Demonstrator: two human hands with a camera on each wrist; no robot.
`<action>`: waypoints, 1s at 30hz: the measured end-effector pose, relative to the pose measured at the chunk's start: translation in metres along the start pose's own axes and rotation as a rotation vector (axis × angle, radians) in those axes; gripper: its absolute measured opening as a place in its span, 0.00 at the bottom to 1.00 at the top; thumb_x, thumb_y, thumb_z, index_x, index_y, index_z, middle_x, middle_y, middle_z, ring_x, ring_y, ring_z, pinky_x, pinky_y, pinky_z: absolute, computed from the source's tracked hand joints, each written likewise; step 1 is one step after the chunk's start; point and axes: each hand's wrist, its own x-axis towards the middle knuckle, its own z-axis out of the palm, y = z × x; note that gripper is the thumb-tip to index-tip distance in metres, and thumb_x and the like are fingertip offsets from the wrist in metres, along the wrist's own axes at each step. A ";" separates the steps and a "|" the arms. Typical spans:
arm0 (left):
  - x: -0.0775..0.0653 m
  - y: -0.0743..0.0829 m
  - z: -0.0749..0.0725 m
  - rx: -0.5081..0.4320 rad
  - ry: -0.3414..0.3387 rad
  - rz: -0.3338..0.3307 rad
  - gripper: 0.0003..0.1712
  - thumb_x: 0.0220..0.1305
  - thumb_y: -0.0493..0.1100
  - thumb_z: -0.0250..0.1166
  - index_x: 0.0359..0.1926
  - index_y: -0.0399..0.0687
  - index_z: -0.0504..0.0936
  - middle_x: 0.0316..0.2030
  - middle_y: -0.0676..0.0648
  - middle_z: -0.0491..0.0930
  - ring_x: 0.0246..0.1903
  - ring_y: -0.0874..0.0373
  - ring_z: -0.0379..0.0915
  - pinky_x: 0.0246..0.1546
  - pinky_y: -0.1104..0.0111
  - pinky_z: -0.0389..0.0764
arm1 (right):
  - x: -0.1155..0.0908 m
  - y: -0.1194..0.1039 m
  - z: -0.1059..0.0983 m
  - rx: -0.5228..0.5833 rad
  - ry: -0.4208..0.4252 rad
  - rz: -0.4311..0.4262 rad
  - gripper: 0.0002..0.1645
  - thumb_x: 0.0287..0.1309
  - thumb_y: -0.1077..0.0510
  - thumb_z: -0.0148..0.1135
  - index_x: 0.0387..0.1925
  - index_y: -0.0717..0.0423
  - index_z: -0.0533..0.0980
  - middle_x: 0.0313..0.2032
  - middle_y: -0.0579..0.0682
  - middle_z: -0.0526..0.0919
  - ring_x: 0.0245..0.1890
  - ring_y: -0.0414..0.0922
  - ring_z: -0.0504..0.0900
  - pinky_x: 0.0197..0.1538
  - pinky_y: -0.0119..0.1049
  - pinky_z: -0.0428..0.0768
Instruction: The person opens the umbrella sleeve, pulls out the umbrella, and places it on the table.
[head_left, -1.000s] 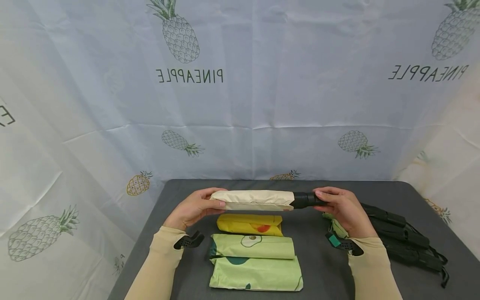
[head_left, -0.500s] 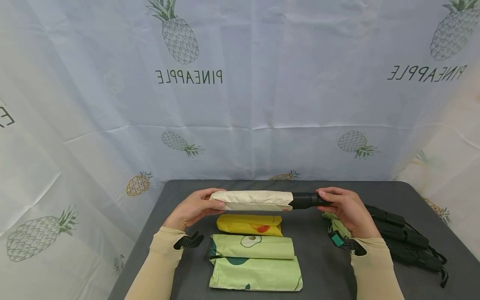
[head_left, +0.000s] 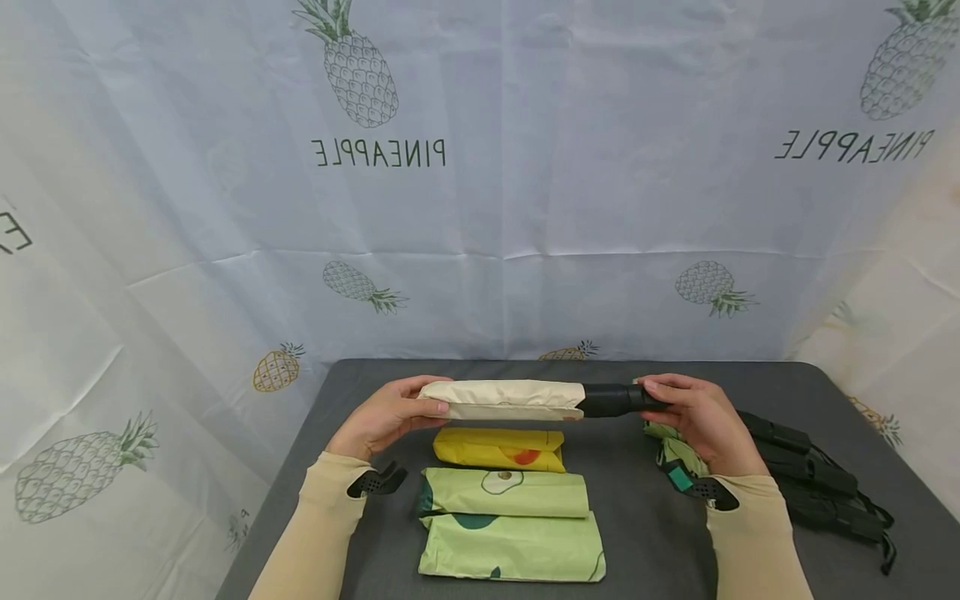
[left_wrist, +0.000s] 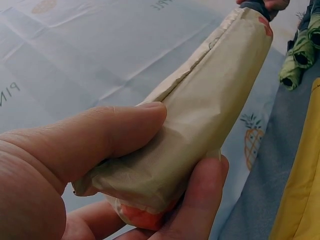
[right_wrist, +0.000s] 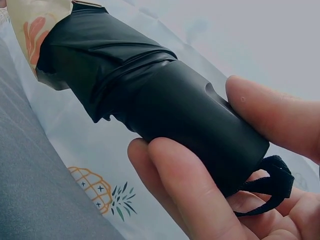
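Observation:
A folded umbrella (head_left: 506,400) with a cream cloth body and black handle end (head_left: 611,400) is held level above the far part of the table. My left hand (head_left: 386,417) pinches its cream left end between thumb and fingers; orange print shows there in the left wrist view. With thumb and fingertips, my right hand (head_left: 701,425) grips the smooth black handle (right_wrist: 210,130). In the right wrist view, wrinkled black cloth (right_wrist: 115,55) lies between handle and cream cloth. A black wrist strap (right_wrist: 270,185) loops from the handle's end against the palm.
Below lie a flat yellow cloth piece (head_left: 498,450) and two light green ones (head_left: 506,493) with avocado prints, on the grey table (head_left: 637,533). Several dark folded umbrellas (head_left: 817,483) with green ends lie at right. A pineapple-print curtain (head_left: 510,208) hangs behind.
My right hand has shifted slightly to the right, and a longer stretch of the black part shows beyond the cream cloth. The left hand stays almost in place.

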 end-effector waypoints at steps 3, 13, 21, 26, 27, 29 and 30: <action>0.000 -0.001 0.000 0.002 -0.006 0.003 0.37 0.75 0.40 0.71 0.79 0.42 0.70 0.70 0.36 0.74 0.60 0.50 0.82 0.69 0.51 0.84 | -0.001 -0.001 -0.001 0.000 -0.002 -0.003 0.09 0.77 0.54 0.67 0.52 0.42 0.89 0.51 0.36 0.85 0.49 0.34 0.89 0.55 0.38 0.91; 0.001 -0.001 0.001 0.023 -0.012 0.007 0.37 0.74 0.42 0.72 0.79 0.43 0.71 0.70 0.37 0.75 0.60 0.49 0.82 0.67 0.54 0.85 | -0.008 0.002 -0.009 -0.005 -0.006 0.015 0.09 0.78 0.54 0.65 0.52 0.39 0.88 0.53 0.36 0.83 0.51 0.34 0.87 0.57 0.39 0.91; 0.000 -0.004 -0.001 0.041 -0.013 0.006 0.37 0.74 0.43 0.72 0.78 0.42 0.71 0.69 0.36 0.75 0.60 0.49 0.81 0.68 0.53 0.84 | -0.014 0.002 -0.015 0.038 0.004 0.033 0.10 0.79 0.55 0.64 0.52 0.39 0.88 0.52 0.34 0.84 0.51 0.33 0.88 0.55 0.38 0.92; 0.001 -0.005 -0.001 0.031 -0.003 -0.003 0.36 0.74 0.41 0.71 0.78 0.43 0.71 0.69 0.37 0.75 0.59 0.49 0.82 0.67 0.54 0.85 | -0.019 0.001 -0.023 0.030 0.004 0.030 0.11 0.79 0.56 0.64 0.51 0.40 0.88 0.51 0.33 0.84 0.51 0.33 0.87 0.55 0.37 0.92; 0.001 -0.004 0.000 0.028 -0.001 -0.006 0.36 0.74 0.41 0.72 0.78 0.44 0.72 0.69 0.38 0.75 0.59 0.50 0.82 0.67 0.55 0.85 | -0.020 0.001 -0.025 0.031 0.000 0.027 0.11 0.79 0.57 0.63 0.52 0.41 0.88 0.51 0.32 0.85 0.51 0.32 0.87 0.55 0.37 0.92; 0.000 -0.003 0.000 0.027 0.000 -0.006 0.36 0.74 0.42 0.72 0.78 0.44 0.72 0.69 0.38 0.76 0.59 0.50 0.82 0.66 0.57 0.86 | -0.022 0.001 -0.030 0.035 -0.005 0.027 0.12 0.80 0.58 0.62 0.52 0.43 0.88 0.51 0.32 0.85 0.51 0.32 0.87 0.55 0.37 0.92; 0.000 -0.003 0.001 0.026 -0.002 -0.005 0.36 0.73 0.42 0.72 0.78 0.43 0.72 0.68 0.38 0.76 0.59 0.50 0.83 0.65 0.57 0.86 | -0.024 0.001 -0.033 0.039 -0.009 0.029 0.12 0.80 0.58 0.61 0.52 0.43 0.88 0.51 0.32 0.85 0.51 0.32 0.87 0.55 0.37 0.92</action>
